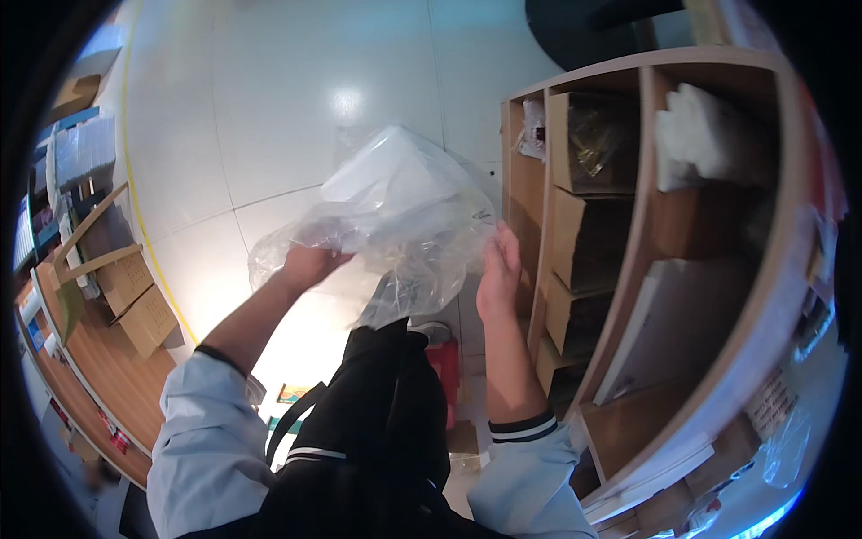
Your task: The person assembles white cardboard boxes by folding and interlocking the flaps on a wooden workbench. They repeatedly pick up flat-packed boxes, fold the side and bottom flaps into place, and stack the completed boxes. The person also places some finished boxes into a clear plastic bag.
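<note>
Bag [409, 225], clear plastic, frame centre: your left hand [314, 265] grips one side, your right hand [498, 269] the other, likely because limp film sags unsupported.

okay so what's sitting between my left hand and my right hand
A crumpled clear plastic bag fills the stretch between your left hand and your right hand; the head view shows it.
</note>
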Demonstrator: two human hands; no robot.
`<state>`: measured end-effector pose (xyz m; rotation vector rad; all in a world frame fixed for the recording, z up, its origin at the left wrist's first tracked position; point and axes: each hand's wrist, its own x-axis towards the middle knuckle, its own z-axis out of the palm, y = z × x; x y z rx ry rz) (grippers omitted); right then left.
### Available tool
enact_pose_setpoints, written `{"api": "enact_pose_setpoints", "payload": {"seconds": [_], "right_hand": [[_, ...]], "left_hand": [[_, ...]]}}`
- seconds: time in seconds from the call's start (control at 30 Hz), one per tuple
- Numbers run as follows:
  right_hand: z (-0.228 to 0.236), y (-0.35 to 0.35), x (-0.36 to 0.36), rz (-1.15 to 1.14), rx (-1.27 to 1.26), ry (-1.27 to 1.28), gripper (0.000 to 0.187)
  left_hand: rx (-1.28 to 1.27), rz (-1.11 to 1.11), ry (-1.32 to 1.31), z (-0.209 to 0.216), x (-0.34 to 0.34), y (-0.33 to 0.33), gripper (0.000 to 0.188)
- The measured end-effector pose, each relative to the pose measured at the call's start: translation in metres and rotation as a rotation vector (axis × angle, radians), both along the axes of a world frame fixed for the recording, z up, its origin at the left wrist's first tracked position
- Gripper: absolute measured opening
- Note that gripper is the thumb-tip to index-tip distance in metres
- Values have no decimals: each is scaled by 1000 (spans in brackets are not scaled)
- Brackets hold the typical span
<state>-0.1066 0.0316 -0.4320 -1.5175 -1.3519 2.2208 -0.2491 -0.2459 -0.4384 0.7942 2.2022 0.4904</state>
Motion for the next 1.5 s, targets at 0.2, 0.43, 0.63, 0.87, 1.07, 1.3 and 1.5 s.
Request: {"api": "enact_pose_setpoints", "payload": {"seconds": [0.2, 0.43, 0.63, 0.87, 1.07, 1.3, 1.5], "right_hand": [[101, 2, 42, 225, 60, 115, 67], [261, -32, 127, 184, -130, 477, 97], [384, -66, 241, 77, -40, 760, 83], [420, -59, 424, -331, 757, 185, 37], [481, -29, 545, -608, 724, -8, 56], [432, 65, 574, -933, 458, 279, 65], [333, 114, 577, -873, 671, -291, 67]], "left_hand": [[474, 111, 1, 216, 7, 5, 37], [421, 455, -291, 468, -20, 0, 57], [918, 444, -366, 506, 16, 63, 41], [1166, -291, -462, 557, 184, 191, 39], [1083, -848, -172, 592, 278, 248, 37], [579, -620, -529, 427, 322, 331, 38], [689, -479, -143, 318, 354, 399, 27]]}}
